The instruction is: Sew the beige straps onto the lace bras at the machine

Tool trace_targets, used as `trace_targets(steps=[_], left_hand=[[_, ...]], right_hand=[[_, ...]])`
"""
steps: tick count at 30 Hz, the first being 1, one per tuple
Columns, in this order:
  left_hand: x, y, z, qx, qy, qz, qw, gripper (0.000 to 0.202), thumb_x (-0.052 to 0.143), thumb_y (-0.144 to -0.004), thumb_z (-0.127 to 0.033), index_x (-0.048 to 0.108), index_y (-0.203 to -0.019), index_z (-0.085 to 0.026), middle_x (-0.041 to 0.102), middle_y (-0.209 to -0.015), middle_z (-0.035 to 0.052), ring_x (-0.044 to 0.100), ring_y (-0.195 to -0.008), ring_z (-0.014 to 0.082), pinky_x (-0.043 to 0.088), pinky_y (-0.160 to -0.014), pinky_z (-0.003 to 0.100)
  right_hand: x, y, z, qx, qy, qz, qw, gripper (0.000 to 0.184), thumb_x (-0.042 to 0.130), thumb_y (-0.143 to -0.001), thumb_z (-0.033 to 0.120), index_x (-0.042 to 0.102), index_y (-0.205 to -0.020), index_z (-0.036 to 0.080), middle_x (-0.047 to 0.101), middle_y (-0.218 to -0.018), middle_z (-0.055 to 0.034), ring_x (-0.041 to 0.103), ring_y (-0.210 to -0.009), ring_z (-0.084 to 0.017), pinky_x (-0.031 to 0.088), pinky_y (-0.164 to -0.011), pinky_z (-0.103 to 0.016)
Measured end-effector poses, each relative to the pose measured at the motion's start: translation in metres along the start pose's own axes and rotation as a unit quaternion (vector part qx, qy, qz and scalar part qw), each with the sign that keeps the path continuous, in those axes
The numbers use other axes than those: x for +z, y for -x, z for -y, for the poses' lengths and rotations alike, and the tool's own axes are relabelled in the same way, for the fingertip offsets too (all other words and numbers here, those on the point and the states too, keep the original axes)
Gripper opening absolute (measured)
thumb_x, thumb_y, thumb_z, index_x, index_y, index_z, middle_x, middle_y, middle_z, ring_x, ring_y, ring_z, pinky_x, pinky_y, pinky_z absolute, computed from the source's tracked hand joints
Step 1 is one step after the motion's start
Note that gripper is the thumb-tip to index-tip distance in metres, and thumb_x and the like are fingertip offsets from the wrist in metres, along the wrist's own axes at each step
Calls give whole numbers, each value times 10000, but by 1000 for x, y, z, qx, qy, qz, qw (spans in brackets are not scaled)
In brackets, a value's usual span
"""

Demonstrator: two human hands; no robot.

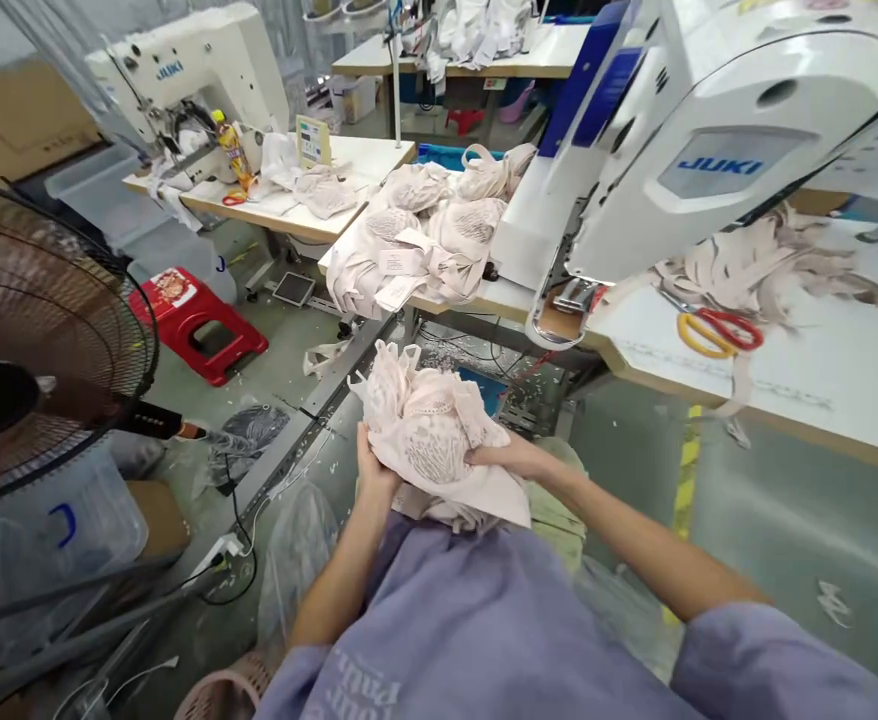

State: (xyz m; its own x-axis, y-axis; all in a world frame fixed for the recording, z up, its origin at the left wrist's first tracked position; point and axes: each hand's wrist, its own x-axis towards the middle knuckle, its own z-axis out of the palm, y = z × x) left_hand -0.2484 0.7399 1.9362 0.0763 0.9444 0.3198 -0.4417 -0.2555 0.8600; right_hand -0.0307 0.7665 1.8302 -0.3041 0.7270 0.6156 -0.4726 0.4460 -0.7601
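A beige lace bra (pixel 435 450) is held up in front of my lap, with more beige fabric bunched behind it and beneath it. My left hand (pixel 375 465) is closed around its left edge; part of the fingers is hidden under the cloth. On the other side my right hand (pixel 510 457) grips the right cup, thumb on top and the other fingers out of sight behind. Beyond my hands, a heap of similar bras (pixel 439 225) with pale labels lies on the table beside the sewing machine (pixel 679 150).
Red-and-yellow scissors (pixel 720 332) and beige straps (pixel 761 265) lie on the right tabletop (pixel 784 380). A fan (pixel 41 340) stands at the left, near a red stool (pixel 199 325). Another sewing machine (pixel 191 75) is at the back left. A pink basket (pixel 225 690) sits at the bottom.
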Motion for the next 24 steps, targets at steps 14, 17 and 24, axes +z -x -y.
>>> trace_targets(steps=[14,17,24], left_hand=[[-43,-74,37,-5,4,-104,995,371,673,-768,-148,671,-1138,-175,732,-1214,87,624,-1246,227,513,-1048,355],[-46,-84,44,-6,-23,-110,994,374,685,-787,-157,669,-1160,-193,698,-1292,72,623,-1247,201,524,-1017,295],[-39,-87,54,-15,-103,-84,991,506,827,-662,-89,694,-1143,-175,701,-1285,108,583,-1304,263,431,-1135,400]], right_hand=[[-81,-121,23,24,360,60,931,911,830,-607,496,568,-1402,137,570,-1444,-188,566,-1286,-354,438,-1095,-461],[-59,-148,9,20,376,51,925,899,825,-622,545,582,-1382,129,620,-1396,-153,607,-1233,-304,459,-1072,-407],[9,-184,13,-30,455,-8,890,848,771,-707,664,573,-1369,172,583,-1439,-134,527,-1327,-325,393,-1110,-373]])
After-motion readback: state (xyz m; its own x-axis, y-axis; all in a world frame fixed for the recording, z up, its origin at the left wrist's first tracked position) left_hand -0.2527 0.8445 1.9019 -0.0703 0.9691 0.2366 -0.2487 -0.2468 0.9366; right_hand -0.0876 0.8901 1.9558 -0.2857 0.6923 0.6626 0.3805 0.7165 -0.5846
